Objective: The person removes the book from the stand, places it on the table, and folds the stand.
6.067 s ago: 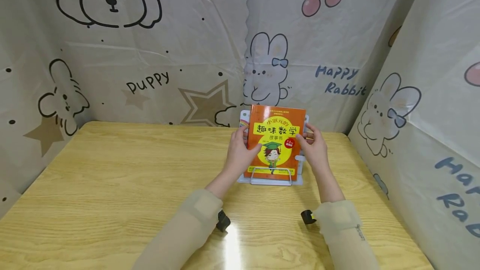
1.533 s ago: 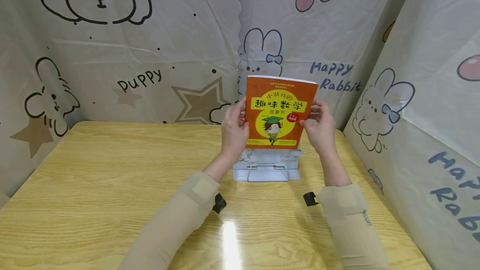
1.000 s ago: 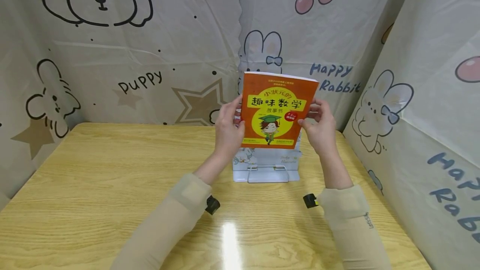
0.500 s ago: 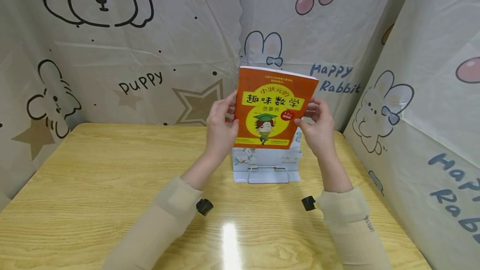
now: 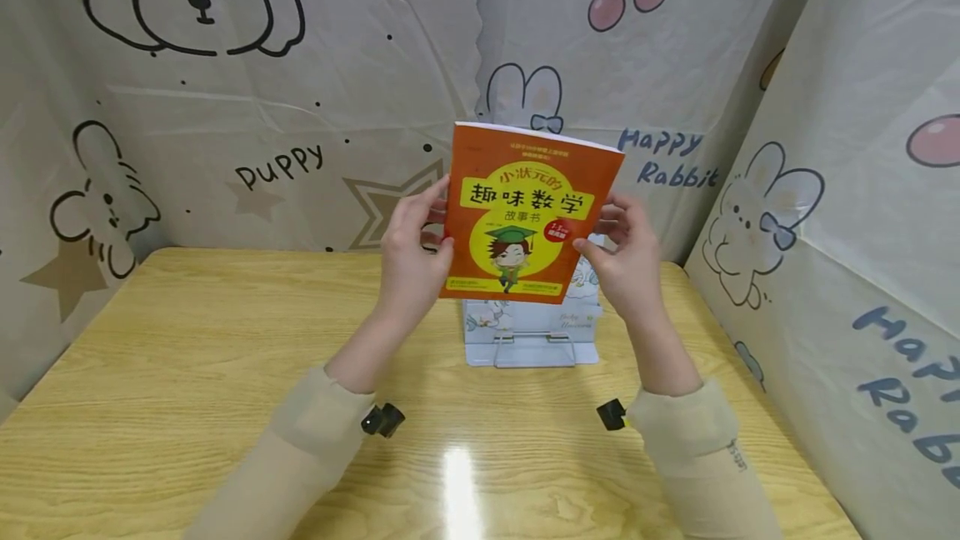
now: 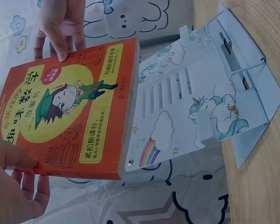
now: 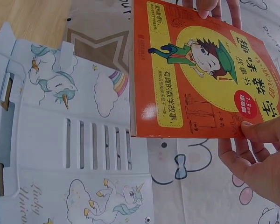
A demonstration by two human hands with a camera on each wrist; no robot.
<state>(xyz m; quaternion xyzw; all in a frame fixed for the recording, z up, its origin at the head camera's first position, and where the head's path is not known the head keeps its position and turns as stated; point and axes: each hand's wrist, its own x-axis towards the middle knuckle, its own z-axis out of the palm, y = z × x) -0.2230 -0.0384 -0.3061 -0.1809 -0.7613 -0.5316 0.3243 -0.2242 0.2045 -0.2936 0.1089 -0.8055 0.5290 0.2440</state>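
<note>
Left hand: pinches one side edge of the book, thumb on the front cover, other fingers curled behind. Right hand: matching pinch on the opposite edge, thumb likewise in front.

Thin, glossy orange paperback book, yellow roundel, cartoon child in green graduation cap: closed, cover facing the wearer, held in the air between both hands, its top edge sloping down toward the right hand.

White slotted book stand with printed unicorns and rainbow: upright on the table, behind and below the book; clear-looking hinged bar along its ledge.

Pale, wood-grained table: bears the stand. Cream cloth backdrop with line-drawn animals: hung behind.

Risks, as judged: smooth covers and edge-only holds could let the book slip if either thumb eases; uneven lift could twist it or fan its pages; a low lower edge could knock the stand, which appears light enough to shift.
</note>
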